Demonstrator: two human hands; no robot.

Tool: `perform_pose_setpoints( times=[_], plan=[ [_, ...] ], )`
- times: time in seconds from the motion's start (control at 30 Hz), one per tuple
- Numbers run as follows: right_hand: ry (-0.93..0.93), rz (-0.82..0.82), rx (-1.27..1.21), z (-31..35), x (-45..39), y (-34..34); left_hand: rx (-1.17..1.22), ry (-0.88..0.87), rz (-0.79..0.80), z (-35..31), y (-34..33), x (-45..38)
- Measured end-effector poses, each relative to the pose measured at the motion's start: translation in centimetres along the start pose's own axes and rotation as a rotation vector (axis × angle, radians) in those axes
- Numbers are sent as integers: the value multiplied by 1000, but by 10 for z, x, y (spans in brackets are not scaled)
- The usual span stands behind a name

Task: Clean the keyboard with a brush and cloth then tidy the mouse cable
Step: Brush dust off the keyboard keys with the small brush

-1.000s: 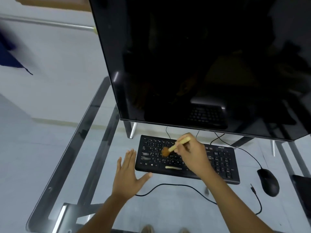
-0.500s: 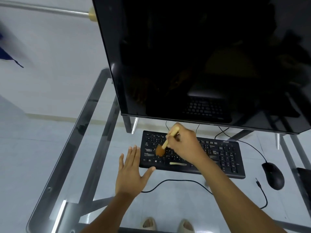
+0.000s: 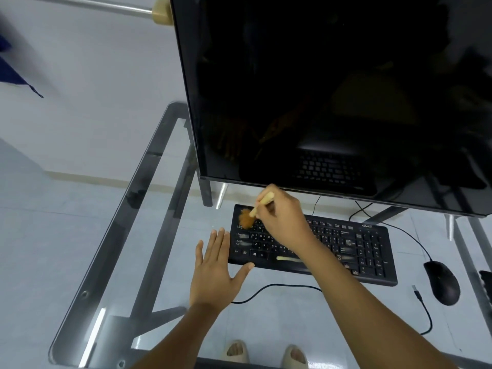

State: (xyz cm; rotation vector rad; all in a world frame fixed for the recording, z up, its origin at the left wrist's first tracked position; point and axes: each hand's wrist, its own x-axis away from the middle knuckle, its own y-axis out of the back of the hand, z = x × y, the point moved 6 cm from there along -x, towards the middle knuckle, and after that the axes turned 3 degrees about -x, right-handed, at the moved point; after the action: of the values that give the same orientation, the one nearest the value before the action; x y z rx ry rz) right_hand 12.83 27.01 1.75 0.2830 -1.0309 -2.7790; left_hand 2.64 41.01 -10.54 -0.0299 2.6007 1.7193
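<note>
The black keyboard (image 3: 314, 249) lies on the glass desk (image 3: 111, 243) under the lower edge of the dark monitor (image 3: 332, 97). Its long axis runs from about 10 o'clock to 4 o'clock, with the number pad at the 4 o'clock end. The right hand (image 3: 283, 217) is closed around the pale handle of the brush (image 3: 254, 210). The brush points its orange bristles toward 8 o'clock, and they seem to touch the keys at the far left corner, though they are blurred. The left hand (image 3: 215, 272) lies flat on the glass with fingers spread, holding nothing, and its thumb tip touches the keyboard's near edge. The mouse (image 3: 442, 282) sits at 4 o'clock from the keyboard, and its cable (image 3: 428, 310) curls loose just beside it.
</note>
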Motion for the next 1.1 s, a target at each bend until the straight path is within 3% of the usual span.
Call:
perform_pose_setpoints(
  times=[0.17,0.27,0.4,0.5,0.63,0.73,0.8,0.87,0.97,1.0,1.1],
  plan=[
    [41,-108,-11,4,-3,1,3,-1,1,1,-1,3],
    [64,43,67,5,-5,-14,3,5,-7,4,0,0],
    [-31,-174,-67,-1,-1,1,5,-4,8,3,-3,5],
    [-62,-15,-96,1,-2,-14,10,11,-5,3,0,1],
    [-199,-231,-247,-17,4,-4,24,3,-10,4,-1,5],
    [-204,-98,-219,-16,7,-8,19,4,-24,3,1,1],
    [-192,-237,-150,-19,10,9,26,8,-3,3,-1,3],
    [-249,-323,-253,-29,12,25,31,4,2,1,-3,3],
    [-282,-6,-186,-32,12,19,29,12,1,3,-2,2],
    [-257,15,-114,-31,16,18,19,14,8,6,-1,4],
    [-205,-184,-81,-32,26,35,13,16,11,11,-1,8]
  ],
)
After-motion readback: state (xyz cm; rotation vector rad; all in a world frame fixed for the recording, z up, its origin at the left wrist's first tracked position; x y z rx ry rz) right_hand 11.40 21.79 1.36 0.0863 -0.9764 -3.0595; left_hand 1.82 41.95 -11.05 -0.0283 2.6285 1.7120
